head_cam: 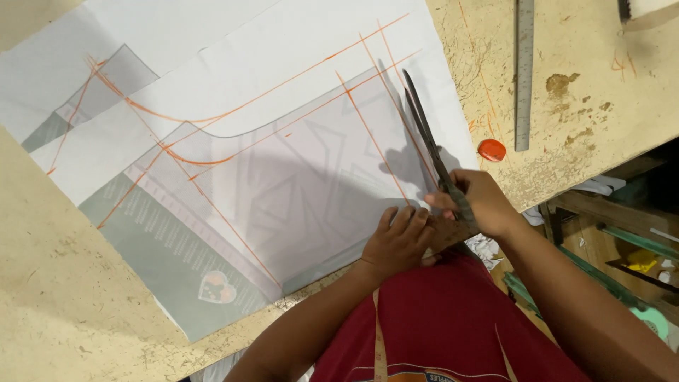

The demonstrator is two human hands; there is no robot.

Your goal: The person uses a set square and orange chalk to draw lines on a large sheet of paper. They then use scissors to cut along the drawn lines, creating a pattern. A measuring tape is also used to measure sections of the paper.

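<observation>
My right hand (pixel 484 201) grips scissors (pixel 424 134), left hand (pixel 399 240) flat pinning thin, floppy, probably tearable pattern paper (pixel 283 141) near the cut edge.

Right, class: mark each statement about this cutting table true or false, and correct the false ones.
1. The right hand holds a pair of scissors. True.
2. The left hand is lifted clear of the table. False: it presses flat on the paper sheet near the table's edge.
3. The lines drawn on the paper are blue. False: they are orange.
4. A metal ruler lies on the table to the right of the paper. True.
5. A small orange-red piece lies on top of the paper. False: it lies on the bare table beside the ruler's end.
</observation>
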